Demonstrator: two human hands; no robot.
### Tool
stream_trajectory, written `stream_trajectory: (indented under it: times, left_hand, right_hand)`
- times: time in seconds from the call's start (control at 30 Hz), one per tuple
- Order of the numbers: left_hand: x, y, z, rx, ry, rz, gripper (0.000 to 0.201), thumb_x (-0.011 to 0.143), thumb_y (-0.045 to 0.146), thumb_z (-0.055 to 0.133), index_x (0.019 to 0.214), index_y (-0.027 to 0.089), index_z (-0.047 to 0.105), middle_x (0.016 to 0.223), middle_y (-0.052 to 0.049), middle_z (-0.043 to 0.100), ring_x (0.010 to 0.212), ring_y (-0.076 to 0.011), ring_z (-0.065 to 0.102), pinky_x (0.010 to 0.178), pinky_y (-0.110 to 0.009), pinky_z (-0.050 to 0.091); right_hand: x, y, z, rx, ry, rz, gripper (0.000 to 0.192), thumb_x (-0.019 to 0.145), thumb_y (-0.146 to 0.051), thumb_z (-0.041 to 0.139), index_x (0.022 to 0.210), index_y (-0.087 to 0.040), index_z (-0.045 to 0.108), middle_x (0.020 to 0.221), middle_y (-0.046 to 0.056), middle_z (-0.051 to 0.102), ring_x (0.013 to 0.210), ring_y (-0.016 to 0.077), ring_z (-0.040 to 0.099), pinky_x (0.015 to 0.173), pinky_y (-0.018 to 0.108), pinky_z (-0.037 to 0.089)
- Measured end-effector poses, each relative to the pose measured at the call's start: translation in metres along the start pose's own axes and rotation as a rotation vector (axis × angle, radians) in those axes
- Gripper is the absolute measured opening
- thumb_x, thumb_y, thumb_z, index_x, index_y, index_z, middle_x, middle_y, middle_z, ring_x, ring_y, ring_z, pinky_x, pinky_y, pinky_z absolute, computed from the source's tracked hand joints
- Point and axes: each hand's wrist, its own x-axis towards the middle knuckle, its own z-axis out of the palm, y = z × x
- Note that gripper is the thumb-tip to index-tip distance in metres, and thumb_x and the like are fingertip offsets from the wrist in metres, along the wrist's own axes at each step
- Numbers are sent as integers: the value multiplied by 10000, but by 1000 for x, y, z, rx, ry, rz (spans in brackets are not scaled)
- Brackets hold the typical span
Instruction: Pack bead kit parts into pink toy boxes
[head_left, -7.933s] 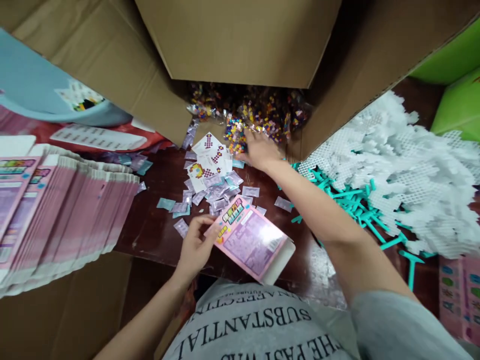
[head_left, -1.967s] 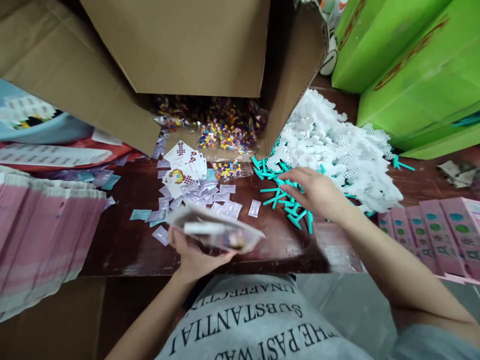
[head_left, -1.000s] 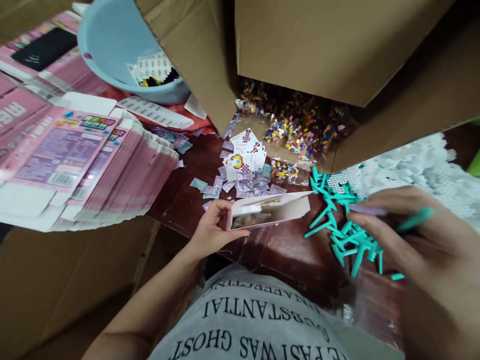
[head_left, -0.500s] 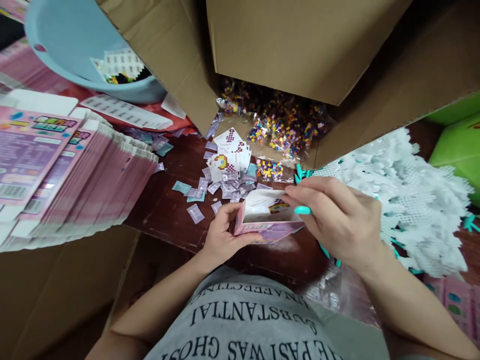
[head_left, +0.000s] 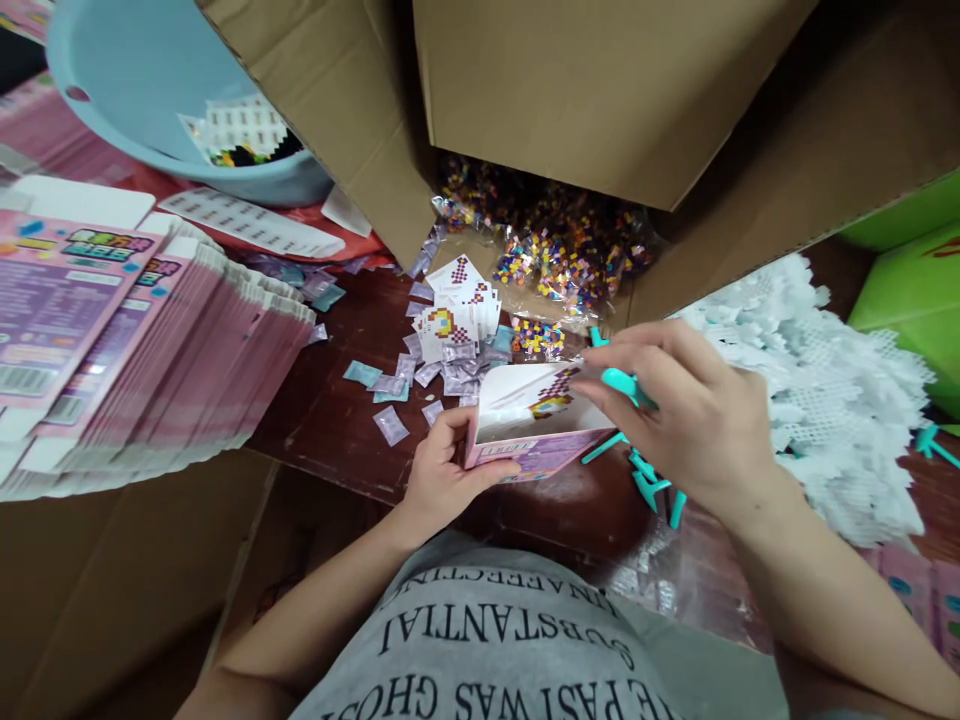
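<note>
— Which step?
— Filling: left hand [head_left: 439, 480] grips the open pink box [head_left: 525, 440]; right hand [head_left: 690, 420] pinches a teal plastic tool [head_left: 626, 385] at its mouth.
— Next?
— Probably tipping it inside.

The grey shirt [head_left: 510, 650], seen upside down, reads "SUBSTANTIAL" and below it "...E PAST WAS GHOS...". Print on the flat pink cartons [head_left: 112, 330] is too small to read.
</note>
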Motion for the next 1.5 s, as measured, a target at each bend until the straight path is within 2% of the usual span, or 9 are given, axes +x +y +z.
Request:
stream_trajectory:
  times: [0.17, 0.33, 0.53, 0.67, 0.83, 0.97, 1.13, 1.37, 1.5]
  left_hand:
    - [-1, 1, 1, 31, -36, -42, 584, 793, 490, 939, 1229, 208, 670, 1042, -37, 803, 878, -198, 779, 809, -312, 636]
    - [-1, 0, -4, 73, -52, -23, 581, 790, 503, 939, 1216, 207, 677, 1048, -37, 806, 882, -198, 772, 813, -305, 621]
    - [-2, -2, -8, 147, -54, 8, 579, 791, 541, 932, 1194, 213, 678, 1038, -37, 803, 878, -197, 767, 807, -302, 610]
    - [-1, 1, -8, 189, -55, 44, 591, 797, 569, 920, 1200, 214, 672, 1011, -26, 797, 849, -186, 763, 790, -293, 607]
    - [0, 1, -7, 194, -55, 115, 577, 811, 541, 920, 1225, 233, 662, 1014, -7, 799, 843, -172, 769, 777, -272, 606]
    - [-2, -2, -10, 190, -40, 107, 578, 808, 488, 937, 1252, 238, 663, 1046, -19, 806, 870, -188, 782, 790, -282, 612]
    - [-5, -3, -9, 166, -39, 41, 555, 813, 459, 937, 1241, 233, 666, 1046, -28, 805, 880, -200, 781, 808, -299, 613]
    - [-7, -2, -10, 157, -66, 7, 536, 834, 464, 916, 1254, 239, 670, 1069, -30, 803, 892, -188, 778, 810, -289, 609]
    - [-9, 2, -12, 172, -75, 18, 560, 820, 496, 919, 1245, 231, 669, 1045, -38, 804, 885, -197, 781, 805, -298, 615]
  right_hand:
    - [-5, -7, 3, 65, 98, -207, 226, 1065, -167, 584, 1216, -252, 729, 1248, 42, 773, 808, 124, 685, 638, 294, 469]
    - [7, 0, -13, 70, -45, -338, 228, 1090, -138, 537, 1160, -227, 735, 1197, 8, 817, 834, 131, 700, 673, 291, 455]
    - [25, 7, -36, -37, -99, -432, 271, 1111, -166, 499, 1051, -208, 760, 1086, 8, 827, 624, 128, 557, 606, 335, 361]
    - [26, 4, -36, -94, -105, -481, 348, 1136, -187, 453, 995, -217, 769, 929, -23, 817, 560, 134, 514, 574, 336, 349]
    - [19, 3, -29, -76, -86, -393, 260, 1119, -177, 511, 1040, -206, 757, 924, -13, 809, 627, 133, 576, 587, 327, 362]
    - [15, 5, -30, -164, -31, -323, 152, 1066, -154, 609, 987, -195, 733, 897, -8, 797, 592, 122, 536, 554, 333, 321]
    - [12, 0, -25, -174, -54, -346, 160, 1056, -132, 596, 959, -186, 710, 847, -10, 774, 559, 123, 508, 541, 323, 332]
    - [8, 8, -20, -169, -71, -269, 153, 1051, -121, 562, 1061, -200, 693, 965, -12, 789, 586, 115, 548, 519, 316, 310]
    - [5, 4, -17, -140, -13, -248, 150, 1044, -104, 568, 1056, -197, 685, 1008, -7, 799, 606, 102, 581, 526, 301, 334]
